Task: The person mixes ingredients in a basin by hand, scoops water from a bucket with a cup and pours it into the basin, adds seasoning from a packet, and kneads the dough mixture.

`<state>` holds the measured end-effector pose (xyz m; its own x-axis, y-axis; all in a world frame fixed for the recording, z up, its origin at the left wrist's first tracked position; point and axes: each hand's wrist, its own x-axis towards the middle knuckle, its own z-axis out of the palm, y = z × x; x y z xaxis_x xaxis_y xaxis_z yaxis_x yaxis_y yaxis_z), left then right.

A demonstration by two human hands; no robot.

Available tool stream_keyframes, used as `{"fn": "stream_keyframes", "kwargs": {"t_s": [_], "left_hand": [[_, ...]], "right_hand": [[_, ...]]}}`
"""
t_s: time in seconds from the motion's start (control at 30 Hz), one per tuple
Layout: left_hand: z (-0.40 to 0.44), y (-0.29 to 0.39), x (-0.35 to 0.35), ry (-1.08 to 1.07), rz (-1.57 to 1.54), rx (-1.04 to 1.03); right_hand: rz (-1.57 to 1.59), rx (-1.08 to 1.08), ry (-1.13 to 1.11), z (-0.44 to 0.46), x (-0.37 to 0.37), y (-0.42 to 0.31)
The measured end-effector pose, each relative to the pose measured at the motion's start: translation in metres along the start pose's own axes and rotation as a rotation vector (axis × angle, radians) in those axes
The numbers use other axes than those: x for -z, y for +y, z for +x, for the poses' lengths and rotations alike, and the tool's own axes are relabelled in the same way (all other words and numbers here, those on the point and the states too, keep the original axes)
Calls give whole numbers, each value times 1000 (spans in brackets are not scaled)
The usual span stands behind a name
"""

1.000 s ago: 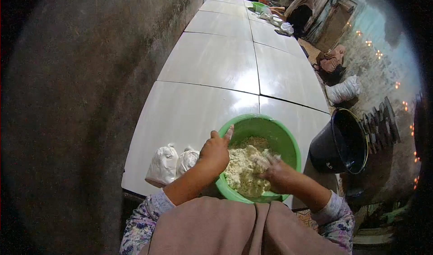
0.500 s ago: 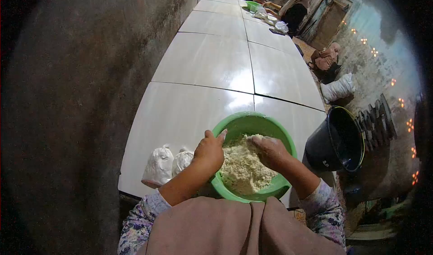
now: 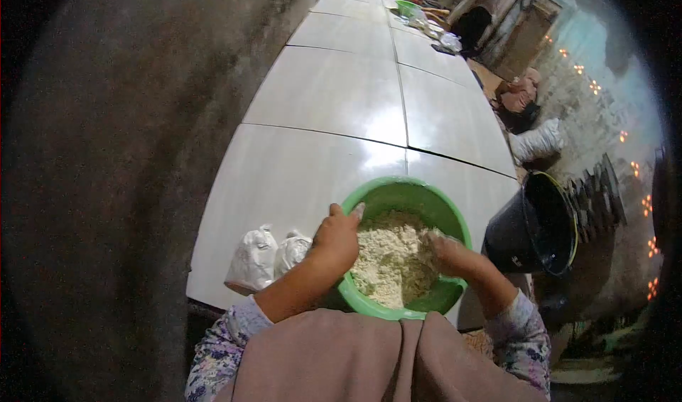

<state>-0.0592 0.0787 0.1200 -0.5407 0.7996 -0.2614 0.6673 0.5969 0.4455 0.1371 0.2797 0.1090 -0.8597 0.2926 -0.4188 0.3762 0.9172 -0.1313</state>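
Note:
A green basin (image 3: 371, 307) stands at the near end of the table, holding a pale, crumbly flour mixture (image 3: 391, 263). Its left rim is gripped by my left hand (image 3: 337, 238), with flour on the thumb. My right hand (image 3: 449, 254) is inside the basin at the right side of the mixture; its fingers are smeared and partly sunk in, so what they hold is hidden. Left of the basin sit two clear bags of white powder (image 3: 254, 256), close beside my left forearm.
A black bucket (image 3: 513, 224) stands right of the basin. The long white-tiled table (image 3: 327, 93) runs away from me along a wall. At its far end are another person (image 3: 472, 25), a green bowl (image 3: 407, 8) and plastic bags. A white sack (image 3: 538, 143) lies beyond the bucket.
My right hand has moved from the mixture's far side to its right side, and the mixture's surface has shifted. My left hand has stayed on the rim. The view has tilted slightly.

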Motion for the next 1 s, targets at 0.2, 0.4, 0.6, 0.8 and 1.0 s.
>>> {"fn": "stream_keyframes", "kwargs": {"t_s": [0.2, 0.4, 0.6, 0.8, 1.0], "left_hand": [[-3, 0, 3, 3, 21, 9], [-1, -1, -5, 51, 34, -5], [0, -1, -6, 58, 20, 7], [-7, 6, 6, 2, 5, 56], [-1, -2, 0, -10, -21, 68]], "right_hand": [[509, 169, -67, -18, -24, -27], [179, 423, -271, -29, 13, -55], [-1, 738, -5, 2, -39, -65], [72, 365, 138, 22, -14, -61], [67, 60, 248, 6, 35, -60]]}}
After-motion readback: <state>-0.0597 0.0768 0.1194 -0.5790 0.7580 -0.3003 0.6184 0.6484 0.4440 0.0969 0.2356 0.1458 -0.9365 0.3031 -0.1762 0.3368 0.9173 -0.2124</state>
